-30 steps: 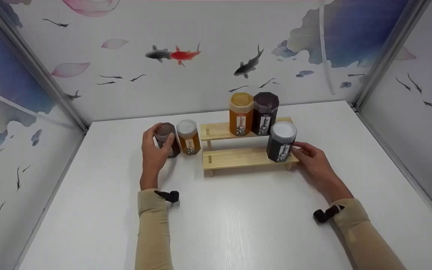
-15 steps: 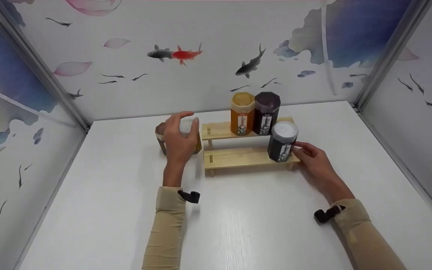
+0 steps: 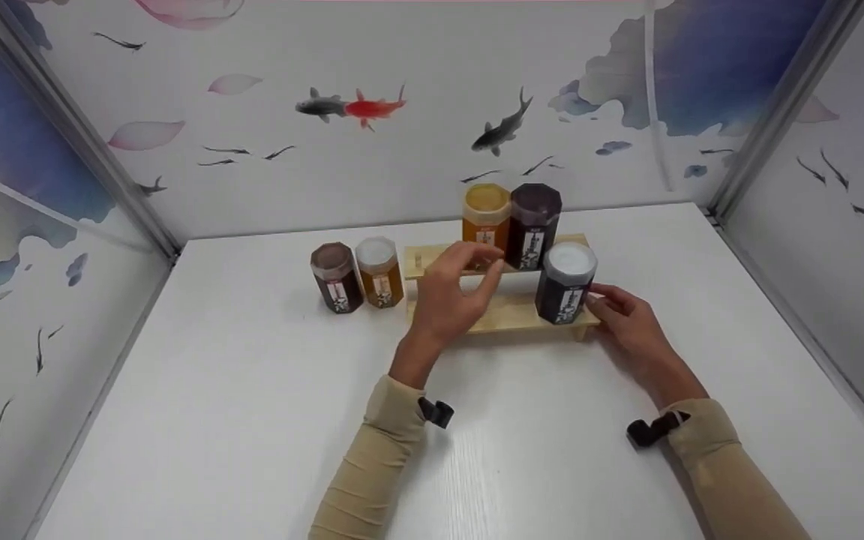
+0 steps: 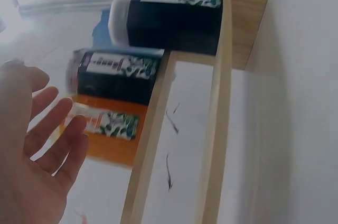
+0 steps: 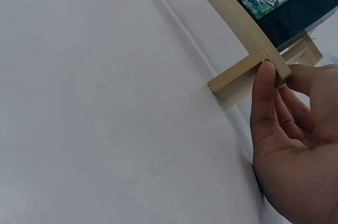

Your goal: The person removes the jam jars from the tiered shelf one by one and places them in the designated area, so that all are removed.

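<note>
My left hand (image 3: 448,296) hovers in front of a two-tier wooden rack (image 3: 507,319), its fingers relaxed and holding nothing. In the left wrist view, that hand (image 4: 45,145) is apart from the jars. On the upper tier, an orange jar (image 3: 486,214) stands beside a dark purple jar (image 3: 535,217); my left hand partly hides the orange one. A dark jar with a white lid (image 3: 567,285) is upright at the lower tier's right end. There my right hand (image 3: 627,319) pinches the board's end between thumb and fingers, plain in the right wrist view (image 5: 296,123).
Left of the rack, a dark brown jar (image 3: 337,277) and an amber jar with a white lid (image 3: 379,271) stand side by side on the white table (image 3: 214,375). Panels printed with fish and leaves (image 3: 252,195) enclose the table at the back and sides.
My left hand has let go of the dark brown jar and moved right, past the amber jar, to the front of the rack. My right hand stays at the rack's end.
</note>
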The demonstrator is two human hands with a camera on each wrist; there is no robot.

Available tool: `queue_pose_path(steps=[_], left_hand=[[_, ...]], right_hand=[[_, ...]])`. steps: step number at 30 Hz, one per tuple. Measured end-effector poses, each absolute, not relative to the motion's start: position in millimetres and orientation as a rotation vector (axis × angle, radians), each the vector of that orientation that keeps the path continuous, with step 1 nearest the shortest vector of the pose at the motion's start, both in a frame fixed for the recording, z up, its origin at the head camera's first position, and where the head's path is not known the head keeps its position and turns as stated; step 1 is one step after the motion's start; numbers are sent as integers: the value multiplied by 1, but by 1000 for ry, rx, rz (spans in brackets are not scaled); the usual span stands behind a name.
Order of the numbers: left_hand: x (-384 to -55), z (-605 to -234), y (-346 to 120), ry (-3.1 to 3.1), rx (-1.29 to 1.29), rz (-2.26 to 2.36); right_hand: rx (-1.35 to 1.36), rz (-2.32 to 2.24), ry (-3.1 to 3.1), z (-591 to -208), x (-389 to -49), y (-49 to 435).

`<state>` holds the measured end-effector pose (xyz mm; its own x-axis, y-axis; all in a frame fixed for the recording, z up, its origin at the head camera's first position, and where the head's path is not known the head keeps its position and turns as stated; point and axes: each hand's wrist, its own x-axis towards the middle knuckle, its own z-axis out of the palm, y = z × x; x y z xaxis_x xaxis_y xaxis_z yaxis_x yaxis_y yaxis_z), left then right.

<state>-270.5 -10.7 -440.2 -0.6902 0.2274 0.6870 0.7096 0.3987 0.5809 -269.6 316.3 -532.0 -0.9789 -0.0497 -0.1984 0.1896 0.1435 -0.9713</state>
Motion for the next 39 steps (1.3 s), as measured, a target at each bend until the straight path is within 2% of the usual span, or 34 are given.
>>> queue_pose_path(steps=[5,12,26,39], left_hand=[[-264,-450,27,-2276,-866,-1187],[-260,-460,61,-2400,-782,-1176],[-249,-473,81,-2380,-612,-1011],[-240,-472,85,-2355,-633,-974]], right_hand=[[145,-1941,2207,-533,-270,317],[129,-1965,2193,-533,-269,316],[120,-1960,2225,-532,-268,316],[144,-1954,2211,-532,-268,318]])
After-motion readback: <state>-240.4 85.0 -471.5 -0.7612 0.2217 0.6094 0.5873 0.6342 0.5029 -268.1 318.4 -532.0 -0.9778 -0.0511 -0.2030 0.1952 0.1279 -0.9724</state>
